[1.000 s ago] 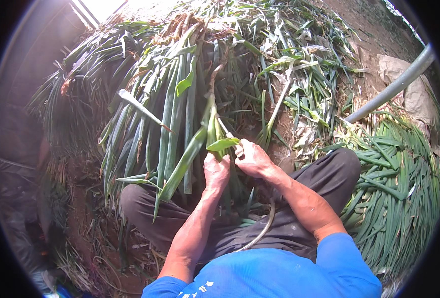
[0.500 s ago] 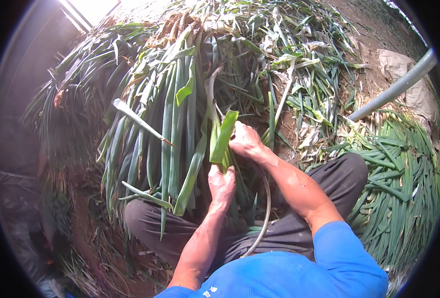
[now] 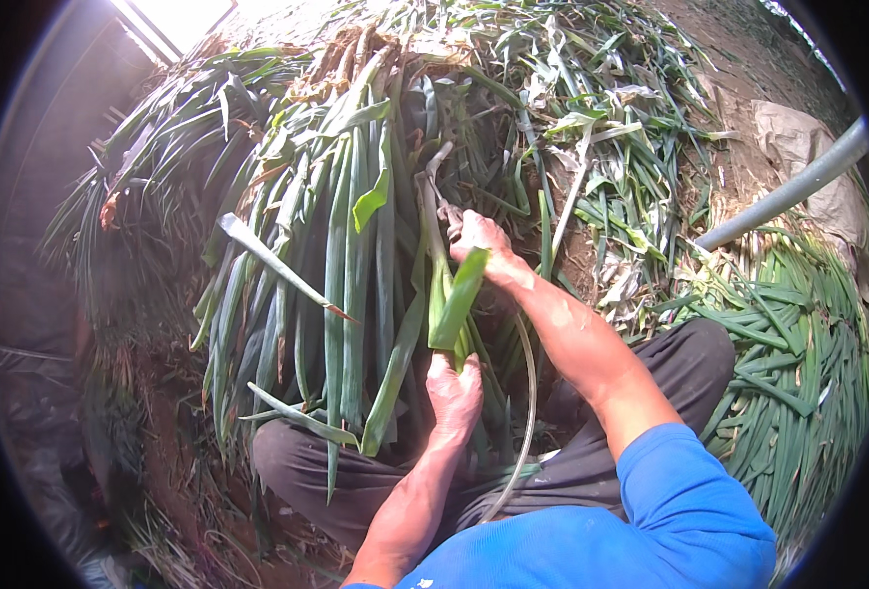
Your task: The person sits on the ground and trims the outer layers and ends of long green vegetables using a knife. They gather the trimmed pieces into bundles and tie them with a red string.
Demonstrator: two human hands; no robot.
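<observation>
"Where is the stalk sitting?"
"The long, green-and-white, leafy onion stalk (image 3: 437,257) is pointing away from the lap, beside a hanging bunch of long, dark-green leaves (image 3: 351,285). The left hand (image 3: 454,398) is gripping its green part."
"And the right hand (image 3: 479,240)?"
"Its fingers are curling near the pale end, seemingly gripping a slim, grey rod (image 3: 434,185); I'm not seeing that clearly."
"What are you worrying about?"
"Squeezing too hard could be creasing the leaves. The thin, pale, flexible hose (image 3: 530,393) is curving beside the right forearm; snagging on a knee, it could be tugging that arm off line."
</observation>
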